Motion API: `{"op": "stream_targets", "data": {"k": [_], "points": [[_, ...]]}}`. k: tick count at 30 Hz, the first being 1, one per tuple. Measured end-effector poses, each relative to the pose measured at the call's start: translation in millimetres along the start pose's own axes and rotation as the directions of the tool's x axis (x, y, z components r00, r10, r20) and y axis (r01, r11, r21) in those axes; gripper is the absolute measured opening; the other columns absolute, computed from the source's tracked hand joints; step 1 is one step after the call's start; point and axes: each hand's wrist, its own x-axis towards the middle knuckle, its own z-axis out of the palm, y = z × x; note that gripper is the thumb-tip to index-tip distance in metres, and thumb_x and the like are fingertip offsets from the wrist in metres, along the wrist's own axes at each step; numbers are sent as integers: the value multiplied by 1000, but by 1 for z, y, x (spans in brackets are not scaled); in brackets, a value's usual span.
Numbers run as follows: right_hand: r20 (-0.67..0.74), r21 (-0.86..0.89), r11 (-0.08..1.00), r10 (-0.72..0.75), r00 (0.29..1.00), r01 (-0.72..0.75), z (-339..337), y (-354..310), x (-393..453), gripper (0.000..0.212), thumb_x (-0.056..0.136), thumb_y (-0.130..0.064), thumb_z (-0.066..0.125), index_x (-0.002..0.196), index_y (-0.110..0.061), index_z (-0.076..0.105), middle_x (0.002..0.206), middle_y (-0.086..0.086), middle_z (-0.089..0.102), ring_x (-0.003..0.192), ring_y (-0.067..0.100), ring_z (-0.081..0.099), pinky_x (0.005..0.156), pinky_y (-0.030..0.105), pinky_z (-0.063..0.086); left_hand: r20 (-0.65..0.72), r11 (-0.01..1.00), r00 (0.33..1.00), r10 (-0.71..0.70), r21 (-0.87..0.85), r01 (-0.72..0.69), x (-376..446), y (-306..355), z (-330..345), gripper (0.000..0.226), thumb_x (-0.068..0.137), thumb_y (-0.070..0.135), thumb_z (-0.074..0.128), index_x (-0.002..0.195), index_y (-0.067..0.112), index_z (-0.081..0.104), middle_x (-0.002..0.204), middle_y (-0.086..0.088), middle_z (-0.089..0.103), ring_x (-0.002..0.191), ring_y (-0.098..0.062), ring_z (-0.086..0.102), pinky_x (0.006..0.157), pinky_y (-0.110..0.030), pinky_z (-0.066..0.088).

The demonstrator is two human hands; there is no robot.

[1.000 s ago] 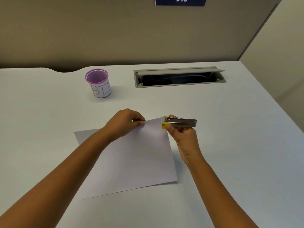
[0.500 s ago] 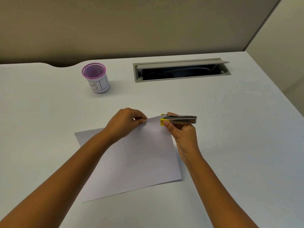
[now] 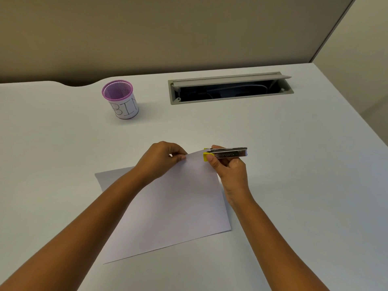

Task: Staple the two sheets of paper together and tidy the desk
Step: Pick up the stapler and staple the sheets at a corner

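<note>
White sheets of paper [image 3: 168,211] lie stacked on the white desk [image 3: 294,164]; only the top sheet shows clearly. My left hand [image 3: 161,158] pinches the paper's far edge near its far right corner, lifting it slightly. My right hand [image 3: 228,169] grips a small silver stapler with a yellow tip [image 3: 227,153], held level with its yellow mouth set over that far right corner. The stapler's jaws look closed on the corner, though a staple cannot be made out.
A purple mesh cup labelled BIN [image 3: 121,99] stands at the back left. An open grey cable tray [image 3: 231,88] is recessed into the desk at the back right. A beige partition rises behind the desk, whose right edge lies far right.
Both hands, paper and stapler keep the same pose. The view has tilted down a little, so desk objects sit higher in the frame.
</note>
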Motion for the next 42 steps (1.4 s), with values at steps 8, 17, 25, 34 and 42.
{"op": "stream_targets", "data": {"k": [8,17,25,34,42], "points": [[1,-93,993,-68,998,68,4,4,-1,44,81,-17,65,123,-18,51,99,-8,64,90,-7,58,72,-1,45,117,998,992,55,-24,-53,10,24,15,67,77,43,64,134,19,41,132,0,55,110,-18,56,91,-28,43],[-10,-109,991,-84,996,83,5,6,-1,48,81,-16,65,126,-13,49,104,-4,62,92,-1,60,74,2,47,164,993,979,121,-36,-117,16,34,23,47,84,32,61,126,13,51,131,-4,55,121,-18,49,95,-25,36],[-16,-149,985,-85,996,81,6,10,4,32,80,-21,66,110,-16,55,107,-4,62,105,15,59,83,11,45,95,989,990,100,-120,-88,16,32,26,33,82,29,63,111,12,61,113,-5,65,104,-20,57,89,-32,45],[-18,-96,995,5,1000,-7,8,16,7,26,80,-24,67,103,-22,54,95,-3,67,97,11,61,76,9,46,197,998,979,62,-40,-55,23,28,23,39,83,31,62,118,13,58,121,-5,62,112,-20,54,90,-28,41],[31,48,995,87,996,-88,7,9,13,21,81,-19,66,100,-23,58,96,-4,69,97,10,64,88,22,49,111,1000,994,-3,20,1,25,20,26,51,78,33,67,123,15,54,125,-6,59,111,-19,54,84,-23,38]]}}
